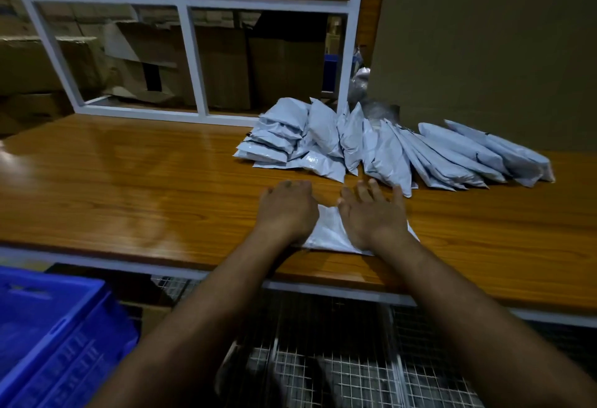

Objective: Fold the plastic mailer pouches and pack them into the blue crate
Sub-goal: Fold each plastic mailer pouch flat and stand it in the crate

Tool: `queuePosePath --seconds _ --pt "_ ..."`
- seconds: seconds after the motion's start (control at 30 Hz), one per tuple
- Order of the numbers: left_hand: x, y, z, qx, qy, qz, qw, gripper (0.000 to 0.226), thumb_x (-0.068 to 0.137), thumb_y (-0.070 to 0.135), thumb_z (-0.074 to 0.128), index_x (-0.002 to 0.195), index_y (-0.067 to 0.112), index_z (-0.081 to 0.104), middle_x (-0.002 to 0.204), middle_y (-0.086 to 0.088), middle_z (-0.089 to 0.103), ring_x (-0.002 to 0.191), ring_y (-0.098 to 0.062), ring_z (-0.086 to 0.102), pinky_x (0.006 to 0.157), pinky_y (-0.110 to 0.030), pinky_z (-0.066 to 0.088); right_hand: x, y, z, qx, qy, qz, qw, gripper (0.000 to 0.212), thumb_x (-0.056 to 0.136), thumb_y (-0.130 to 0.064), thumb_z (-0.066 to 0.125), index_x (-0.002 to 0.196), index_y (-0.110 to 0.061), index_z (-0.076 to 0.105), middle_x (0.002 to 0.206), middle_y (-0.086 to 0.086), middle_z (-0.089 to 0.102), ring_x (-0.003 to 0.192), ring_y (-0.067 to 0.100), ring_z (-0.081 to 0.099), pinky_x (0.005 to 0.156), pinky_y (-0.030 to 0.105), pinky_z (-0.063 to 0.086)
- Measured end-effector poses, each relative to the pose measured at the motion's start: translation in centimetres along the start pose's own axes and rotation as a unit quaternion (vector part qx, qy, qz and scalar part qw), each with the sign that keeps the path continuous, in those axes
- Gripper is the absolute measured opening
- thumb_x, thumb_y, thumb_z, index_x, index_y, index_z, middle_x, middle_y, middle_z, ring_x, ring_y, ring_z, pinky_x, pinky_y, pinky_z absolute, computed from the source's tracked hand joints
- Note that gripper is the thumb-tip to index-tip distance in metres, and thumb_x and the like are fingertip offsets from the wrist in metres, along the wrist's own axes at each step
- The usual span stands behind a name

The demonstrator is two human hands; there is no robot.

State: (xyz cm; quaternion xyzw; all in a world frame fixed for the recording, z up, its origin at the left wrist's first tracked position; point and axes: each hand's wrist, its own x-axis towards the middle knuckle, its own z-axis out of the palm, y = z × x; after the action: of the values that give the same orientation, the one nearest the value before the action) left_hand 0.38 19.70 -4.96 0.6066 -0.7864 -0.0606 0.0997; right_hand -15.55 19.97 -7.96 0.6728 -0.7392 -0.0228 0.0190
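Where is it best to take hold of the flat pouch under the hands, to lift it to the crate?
Probably at its near edge, coming from the table's front. The pouch lies flat on the wooden table, under the left hand and right hand, with that edge close to the table rim, so fingers could slide under there.

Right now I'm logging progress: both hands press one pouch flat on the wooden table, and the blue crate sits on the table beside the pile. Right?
Not quite. The blue crate sits below the wooden table, lower left in the head view. Both hands do press one pouch.

pale grey pouches (pixel 371 149), blue crate (pixel 58 343)
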Motion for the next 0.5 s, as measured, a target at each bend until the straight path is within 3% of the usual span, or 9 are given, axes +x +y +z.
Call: queuePosePath --seconds 0.07,0.17,0.27,0.37,0.43,0.5 --pt "0.7 -0.4 0.4 0.029 -0.033 -0.021 0.999 0.046 0.107 0.032 0.029 0.15 0.02 0.038 0.158 -0.004 0.038 0.148 -0.026 0.027 0.118 -0.048 0.022 -0.6 -0.7 -0.7 -0.071 0.008 0.027 0.997 0.062 0.103 -0.049 0.001 0.161 -0.025 0.004 0.168 0.004 -0.004 0.154 0.024 -0.009 0.118 0.06 -0.013" --pt "0.8 -0.9 1.7 0.075 -0.023 -0.023 0.997 0.051 0.107 0.041 0.021 0.152 0.02 0.035 0.16 -0.004 0.034 0.15 -0.028 0.022 0.119 -0.053 0.016 -1.1 -1.1 -0.9 -0.113 0.054 0.018 0.992 0.063 0.105 -0.047 0.005 0.161 -0.018 0.001 0.168 0.005 -0.003 0.155 0.024 -0.006 0.12 0.057 -0.01" --pt "0.7 -0.2 2.3 0.147 0.005 -0.03 0.989 0.061 0.106 0.047 0.011 0.16 0.018 0.02 0.166 -0.005 0.022 0.154 -0.03 0.009 0.12 -0.057 -0.002 -0.2 -0.7 -1.0 0.078 0.081 -0.02 0.993 0.062 0.107 -0.038 0.025 0.16 -0.01 0.006 0.167 0.01 0.013 0.153 0.027 0.013 0.123 0.048 0.014" --pt "0.3 0.6 2.4 0.191 0.037 -0.034 0.98 0.063 0.107 0.045 0.011 0.159 0.012 0.02 0.164 -0.01 0.025 0.153 -0.033 0.011 0.119 -0.057 -0.005 1.1 -1.9 -1.2 0.361 0.067 0.012 0.93 0.059 0.106 -0.025 0.036 0.159 -0.009 0.016 0.159 0.017 0.033 0.142 0.034 0.036 0.112 0.039 0.033" --pt "0.1 0.3 2.5 0.145 0.035 -0.048 0.988 0.064 0.106 0.047 0.012 0.159 0.012 0.021 0.164 -0.007 0.028 0.153 -0.031 0.015 0.12 -0.055 -0.002 1.1 -3.1 -1.0 0.392 0.093 0.053 0.914 0.056 0.106 -0.026 0.036 0.158 -0.009 0.022 0.153 0.017 0.042 0.137 0.035 0.042 0.107 0.038 0.037" --pt "0.0 -0.4 2.4 0.055 0.033 -0.064 0.996 0.062 0.106 0.048 0.016 0.158 0.015 0.026 0.162 -0.004 0.032 0.151 -0.027 0.021 0.121 -0.053 0.008 0.7 -3.8 -0.4 0.347 0.101 0.055 0.931 0.056 0.107 -0.037 0.034 0.156 -0.01 0.025 0.149 0.016 0.048 0.133 0.036 0.047 0.103 0.04 0.04"
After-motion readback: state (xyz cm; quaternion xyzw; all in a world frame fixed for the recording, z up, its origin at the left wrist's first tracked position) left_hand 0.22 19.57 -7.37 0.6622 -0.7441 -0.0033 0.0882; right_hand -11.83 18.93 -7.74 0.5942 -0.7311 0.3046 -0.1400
